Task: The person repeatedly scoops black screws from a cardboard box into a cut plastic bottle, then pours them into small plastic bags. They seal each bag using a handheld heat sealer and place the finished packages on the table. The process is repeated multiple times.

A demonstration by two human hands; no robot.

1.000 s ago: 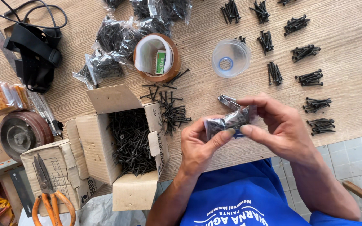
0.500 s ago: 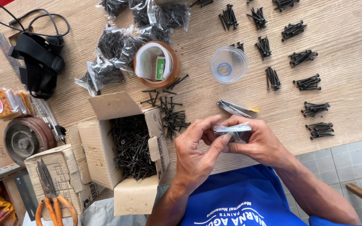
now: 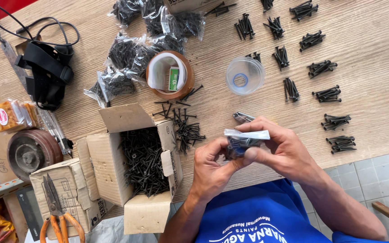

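Pinching one small clear bag of screws (image 3: 241,143) between both hands, left hand (image 3: 210,168) and right hand (image 3: 284,150); filled bags (image 3: 145,45) and unbagged screw piles (image 3: 325,94) lie on the table (image 3: 374,36)

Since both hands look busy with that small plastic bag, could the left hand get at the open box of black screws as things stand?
Probably yes, once freed: the left hand sits just beside the open box, nothing between them, flaps open. For now it grips the small plastic bag with the right hand.

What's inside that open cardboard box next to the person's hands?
The open cardboard box holds a heap of loose black screws, filling it between the flaps. The box bottom is covered by the heap and cannot be seen.
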